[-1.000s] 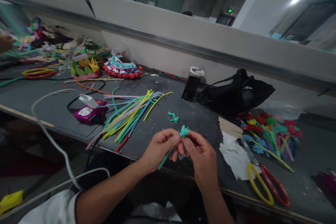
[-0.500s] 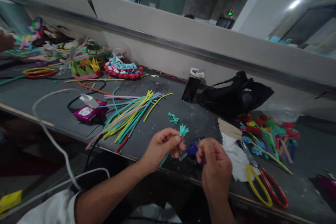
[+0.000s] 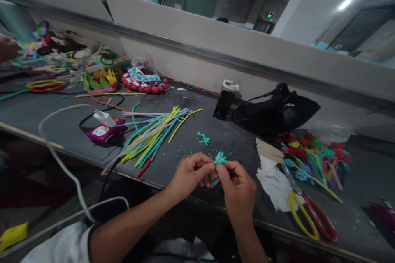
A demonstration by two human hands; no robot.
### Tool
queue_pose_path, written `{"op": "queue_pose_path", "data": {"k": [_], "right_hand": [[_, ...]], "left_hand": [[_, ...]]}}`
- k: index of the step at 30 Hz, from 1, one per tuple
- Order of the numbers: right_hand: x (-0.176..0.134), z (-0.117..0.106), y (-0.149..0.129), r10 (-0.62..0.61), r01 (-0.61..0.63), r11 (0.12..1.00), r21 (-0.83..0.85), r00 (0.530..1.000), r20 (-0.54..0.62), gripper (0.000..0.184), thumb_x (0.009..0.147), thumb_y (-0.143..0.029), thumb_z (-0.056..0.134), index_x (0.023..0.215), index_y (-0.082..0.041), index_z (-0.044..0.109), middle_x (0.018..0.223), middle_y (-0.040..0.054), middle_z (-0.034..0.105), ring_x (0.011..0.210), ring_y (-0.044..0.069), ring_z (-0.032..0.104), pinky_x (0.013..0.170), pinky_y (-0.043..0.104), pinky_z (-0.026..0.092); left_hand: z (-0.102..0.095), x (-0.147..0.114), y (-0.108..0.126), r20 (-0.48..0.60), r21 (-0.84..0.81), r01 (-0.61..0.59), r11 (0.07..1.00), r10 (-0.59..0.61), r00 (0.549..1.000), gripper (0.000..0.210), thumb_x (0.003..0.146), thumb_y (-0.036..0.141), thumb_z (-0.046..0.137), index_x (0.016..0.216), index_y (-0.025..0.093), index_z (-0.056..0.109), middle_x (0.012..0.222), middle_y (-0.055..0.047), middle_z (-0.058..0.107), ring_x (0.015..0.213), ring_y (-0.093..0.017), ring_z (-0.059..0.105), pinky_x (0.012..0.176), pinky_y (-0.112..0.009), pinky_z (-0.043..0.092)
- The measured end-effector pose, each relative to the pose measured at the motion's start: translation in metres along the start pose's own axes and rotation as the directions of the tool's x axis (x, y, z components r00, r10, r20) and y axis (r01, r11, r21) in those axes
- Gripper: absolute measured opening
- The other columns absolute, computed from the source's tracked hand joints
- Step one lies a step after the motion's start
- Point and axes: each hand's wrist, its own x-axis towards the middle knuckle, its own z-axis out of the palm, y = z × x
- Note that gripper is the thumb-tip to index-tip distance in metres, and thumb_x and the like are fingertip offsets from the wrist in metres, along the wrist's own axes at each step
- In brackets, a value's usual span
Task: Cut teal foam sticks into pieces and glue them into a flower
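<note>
A small teal pipe-cleaner flower (image 3: 220,157) stands upright between my two hands, near the table's front edge. My left hand (image 3: 193,172) pinches it from the left, below its petals. My right hand (image 3: 237,189) is closed at its right side, thumb and forefinger on the flower's base. What lies inside the curled fingers is hidden. Just behind them are several short teal pipe-cleaner pieces (image 3: 203,138). A dark blue tool, mostly covered by my right hand, rests underneath; its kind cannot be made out.
Long pipe cleaners (image 3: 154,135) lie in a bundle at left, beside a purple power strip (image 3: 105,131) with a white plug. Scissors (image 3: 311,213) with yellow and red handles, white paper (image 3: 274,181) and finished flowers (image 3: 321,156) lie at right. A phone (image 3: 224,104) and black bag (image 3: 274,113) stand behind.
My right hand has moved left and up from beside the blue tool to the teal flower, and its fingers now touch it. My left hand has kept its pinch.
</note>
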Motion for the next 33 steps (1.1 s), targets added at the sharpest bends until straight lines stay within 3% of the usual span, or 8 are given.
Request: {"op": "queue_pose_path", "data": {"k": [4,7,11,16,19,22,27,33], "right_hand": [[0.002,-0.016,-0.007,0.170,-0.194,0.879,0.436,0.981,0.094,0.023,0.088,-0.040,0.061,0.078,-0.020,0.057,0.058,-0.0075,0.040,0.047,0.006,0.036,0.044,0.019,0.029],[0.007,-0.030,-0.014,0.180,-0.178,0.748,0.639,0.982,0.062,0.025,0.086,-0.037,0.064,0.073,-0.019,0.052,0.067,-0.0062,0.038,0.052,0.006,0.036,0.042,0.017,0.030],[0.012,-0.028,-0.006,0.170,-0.138,0.788,0.601,0.985,0.003,0.029,0.089,-0.041,0.061,0.072,-0.018,0.054,0.068,-0.0046,0.042,0.056,0.007,0.041,0.045,0.018,0.035],[0.014,-0.007,0.008,0.135,-0.224,0.895,0.386,0.960,0.244,0.035,0.086,-0.041,0.064,0.114,-0.021,0.062,0.077,-0.0012,0.059,0.063,0.010,0.053,0.054,0.021,0.042],[0.015,-0.002,0.007,0.083,-0.216,0.908,0.358,0.932,0.352,0.023,0.085,-0.038,0.065,0.097,-0.019,0.067,0.066,-0.0033,0.057,0.058,0.009,0.050,0.054,0.022,0.040],[0.015,-0.001,0.006,0.123,-0.221,0.904,0.365,0.954,0.274,0.020,0.081,-0.036,0.070,0.077,-0.017,0.065,0.063,-0.0040,0.055,0.052,0.006,0.042,0.048,0.020,0.034],[0.011,-0.009,-0.002,0.251,-0.325,0.779,0.536,0.945,0.208,0.023,0.083,-0.039,0.067,0.077,-0.018,0.058,0.061,-0.0069,0.040,0.049,0.006,0.033,0.042,0.018,0.027],[0.011,-0.045,-0.027,0.234,-0.266,0.584,0.767,0.960,0.155,0.029,0.088,-0.034,0.060,0.068,-0.019,0.046,0.069,-0.0058,0.032,0.052,0.007,0.029,0.037,0.016,0.027]], "left_hand": [[0.001,0.000,0.004,-0.036,-0.038,-0.005,0.999,0.004,0.999,0.030,0.080,0.041,0.069,0.087,0.013,0.059,0.071,-0.004,0.071,0.047,-0.009,0.058,0.046,-0.019,0.042],[0.001,0.001,0.007,-0.009,-0.124,0.009,0.992,-0.010,1.000,0.028,0.084,0.040,0.065,0.088,0.013,0.059,0.072,-0.005,0.071,0.047,-0.009,0.057,0.048,-0.021,0.043],[0.002,0.001,0.010,0.074,-0.220,0.041,0.975,-0.025,0.997,0.026,0.087,0.038,0.061,0.084,0.012,0.059,0.067,-0.006,0.069,0.044,-0.009,0.056,0.047,-0.021,0.041],[0.002,-0.001,0.008,0.163,-0.243,0.059,0.968,-0.020,0.986,0.028,0.087,0.040,0.061,0.081,0.013,0.059,0.062,-0.003,0.067,0.042,-0.009,0.055,0.045,-0.019,0.039],[0.001,-0.001,0.006,0.169,-0.213,0.053,0.976,-0.016,0.985,0.031,0.086,0.042,0.062,0.076,0.013,0.058,0.059,-0.002,0.065,0.040,-0.007,0.052,0.045,-0.019,0.039],[0.001,0.000,0.006,0.147,-0.179,0.056,0.982,-0.030,0.989,0.032,0.086,0.043,0.061,0.074,0.013,0.057,0.054,0.000,0.063,0.037,-0.006,0.049,0.042,-0.018,0.036],[0.001,0.000,0.009,0.117,-0.223,0.079,0.972,-0.054,0.992,0.031,0.087,0.042,0.060,0.078,0.013,0.058,0.054,0.000,0.063,0.035,-0.007,0.048,0.040,-0.018,0.033],[-0.004,0.002,0.008,0.223,-0.360,0.166,0.918,-0.088,0.971,0.028,0.091,0.040,0.054,0.080,0.015,0.056,0.044,0.003,0.054,0.030,-0.006,0.040,0.037,-0.017,0.029]]}}
